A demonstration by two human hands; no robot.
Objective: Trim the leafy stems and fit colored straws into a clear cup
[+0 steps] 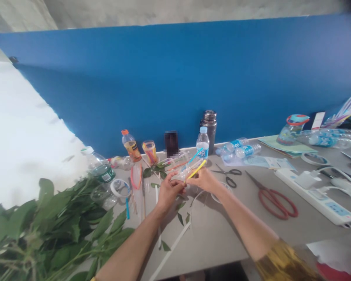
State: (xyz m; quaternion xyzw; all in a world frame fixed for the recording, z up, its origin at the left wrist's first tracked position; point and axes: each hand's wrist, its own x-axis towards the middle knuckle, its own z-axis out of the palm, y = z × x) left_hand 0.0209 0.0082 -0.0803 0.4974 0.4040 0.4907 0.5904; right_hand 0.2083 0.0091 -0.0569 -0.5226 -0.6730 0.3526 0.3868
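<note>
Two bare hands meet above a grey table (204, 238). The left hand (168, 192) and right hand (204, 180) close on a clear plastic piece (183, 171) held in the air, and the right also pinches a yellow straw (196, 170) against it. Hands this close give the straw firm support. Leafy branches (55, 230) lie left, red-handled scissors (276, 205) right. Beyond stand a water bottle (202, 143) and a blue wall (134, 89).
</note>
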